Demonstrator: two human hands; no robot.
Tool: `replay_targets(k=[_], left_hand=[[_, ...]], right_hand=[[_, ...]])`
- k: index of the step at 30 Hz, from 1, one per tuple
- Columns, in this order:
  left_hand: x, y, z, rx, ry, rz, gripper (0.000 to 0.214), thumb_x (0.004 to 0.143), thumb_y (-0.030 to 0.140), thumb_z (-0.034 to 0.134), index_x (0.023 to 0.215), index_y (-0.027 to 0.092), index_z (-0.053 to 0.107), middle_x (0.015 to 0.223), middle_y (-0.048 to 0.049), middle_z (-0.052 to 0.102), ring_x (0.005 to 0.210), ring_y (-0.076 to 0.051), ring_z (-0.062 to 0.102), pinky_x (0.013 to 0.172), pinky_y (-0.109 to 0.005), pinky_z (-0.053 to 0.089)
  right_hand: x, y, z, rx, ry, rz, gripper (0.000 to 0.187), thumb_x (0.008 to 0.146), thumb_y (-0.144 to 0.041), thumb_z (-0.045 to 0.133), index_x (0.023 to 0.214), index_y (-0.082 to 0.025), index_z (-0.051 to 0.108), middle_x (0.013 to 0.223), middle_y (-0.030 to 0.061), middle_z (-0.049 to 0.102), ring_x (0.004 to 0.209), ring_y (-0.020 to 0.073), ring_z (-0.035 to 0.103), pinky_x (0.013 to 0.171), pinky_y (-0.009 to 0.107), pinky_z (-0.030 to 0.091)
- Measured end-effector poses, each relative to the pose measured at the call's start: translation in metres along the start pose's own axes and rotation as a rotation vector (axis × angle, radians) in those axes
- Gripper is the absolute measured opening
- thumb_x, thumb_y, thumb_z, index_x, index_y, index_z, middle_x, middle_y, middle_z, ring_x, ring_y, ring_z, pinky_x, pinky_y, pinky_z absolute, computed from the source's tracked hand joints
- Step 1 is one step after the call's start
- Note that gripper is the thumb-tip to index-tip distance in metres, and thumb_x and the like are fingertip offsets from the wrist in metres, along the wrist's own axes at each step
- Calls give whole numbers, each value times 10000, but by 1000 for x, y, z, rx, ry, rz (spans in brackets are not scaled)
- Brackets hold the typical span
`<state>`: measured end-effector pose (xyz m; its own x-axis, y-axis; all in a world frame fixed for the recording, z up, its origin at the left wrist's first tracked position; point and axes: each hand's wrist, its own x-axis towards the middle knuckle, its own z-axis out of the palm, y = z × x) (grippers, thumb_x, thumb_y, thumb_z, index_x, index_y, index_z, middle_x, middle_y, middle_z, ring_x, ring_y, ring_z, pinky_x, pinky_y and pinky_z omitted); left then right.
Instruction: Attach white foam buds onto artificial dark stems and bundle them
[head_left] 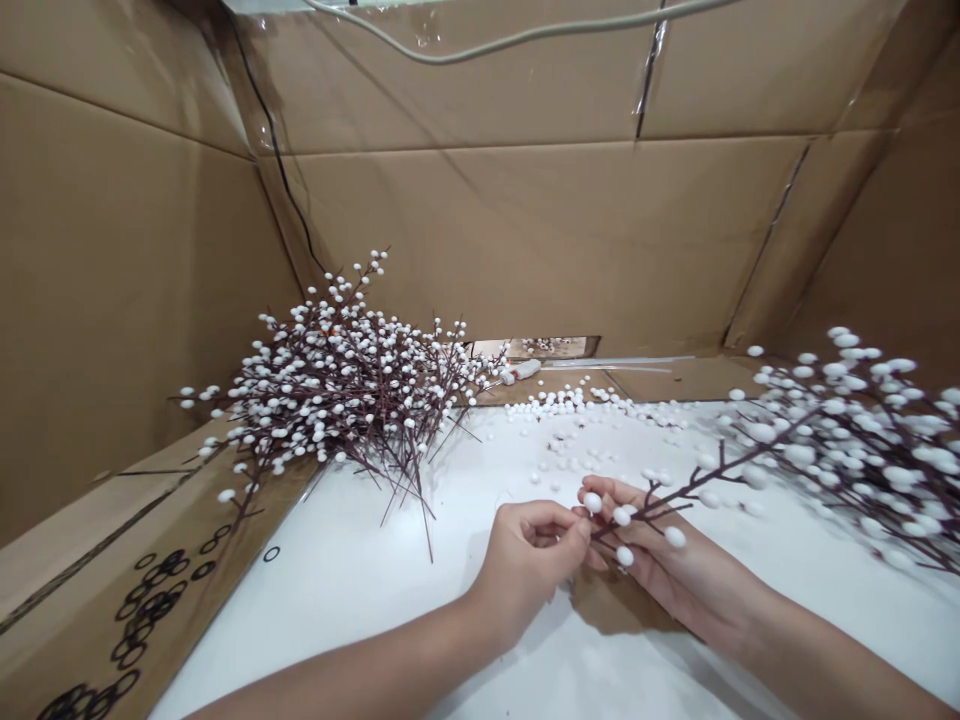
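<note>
Fingers (559,525) of the left hand (521,570) pinch shut on the thin end of a fake berry branch (825,450), just by a white ball (592,503). The right hand (660,545) curls around the branch and holds it up over a white board (360,640). Loose white balls (562,402) lie past the hands. A big pile of berry branches (330,400) sits to the left, near a cardboard wall (525,230).

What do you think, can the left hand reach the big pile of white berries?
Probably yes. The left hand is close to the pile, and only white surface lies between them. It looks busy, though, at a berry on the branch in the right hand.
</note>
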<state>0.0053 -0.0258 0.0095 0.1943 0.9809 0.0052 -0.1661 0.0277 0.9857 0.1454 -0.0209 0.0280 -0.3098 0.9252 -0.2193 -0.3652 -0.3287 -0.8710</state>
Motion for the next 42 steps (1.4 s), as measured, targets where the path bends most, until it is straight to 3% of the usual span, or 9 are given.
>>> replay_targets(k=[9,15,23,34,42], left_hand=[[1,-1,0,24,-5,8,238,671,351,621,586,132,655,519,-13,637,309,-23,315,323,-177,220],[-1,0,-1,58,-18,4,248,713,327,587,597,128,681,549,-30,656,342,-36,352,355,-182,264],[-2,1,-5,25,-117,94,288,750,345,576,628,112,694,615,-67,679,608,-135,569,604,-222,432],[-2,0,-4,107,-121,120,333,776,374,535,581,123,634,576,-37,627,559,-113,522,548,-210,378],[-3,-2,-4,135,-104,95,353,780,402,512,556,139,585,546,-25,585,543,-116,507,553,-226,378]], right_hand=[[0,0,-1,-1,-6,-6,318,565,-204,738,858,-215,616,718,-15,596,580,121,552,600,255,427],[-3,0,1,-27,-38,-23,250,582,-223,730,801,-204,612,630,-30,571,544,113,537,566,237,403],[-4,1,3,-39,-9,-27,275,566,-247,745,800,-199,608,650,-25,588,550,110,539,570,237,399],[-5,4,1,-138,36,-45,270,612,-288,685,834,-196,562,563,-38,568,548,110,521,560,229,367],[-8,3,8,-192,129,-8,335,530,-323,679,805,-196,535,527,-26,579,512,134,526,520,247,365]])
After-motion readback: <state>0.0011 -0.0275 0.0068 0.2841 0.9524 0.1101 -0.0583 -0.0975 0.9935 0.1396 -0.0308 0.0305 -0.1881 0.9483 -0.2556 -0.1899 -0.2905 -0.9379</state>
